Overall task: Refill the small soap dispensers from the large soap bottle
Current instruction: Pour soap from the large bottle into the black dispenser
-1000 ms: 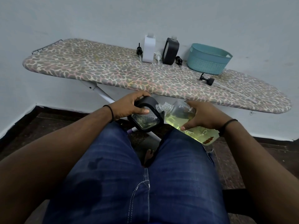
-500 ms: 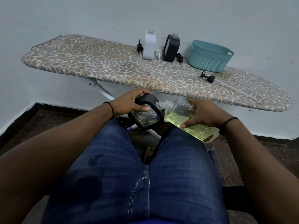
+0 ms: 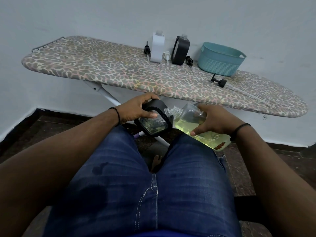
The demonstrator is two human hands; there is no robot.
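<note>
Yellow soap sits in the large bottle [image 3: 196, 124], gripped by the right hand [image 3: 213, 122], neck touching the black dispenser [image 3: 153, 120] the left hand [image 3: 136, 110] holds, below the desk [image 3: 102, 69]; two dispensers there (unfilled, apparently) wait.

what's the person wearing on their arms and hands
Both forearms are bare, with no sleeves in view and no gloves. The left hand has a thin black beaded band on its wrist; the right hand has a thin plain black band on its wrist. No rings or watch show on the fingers or wrists.
</note>
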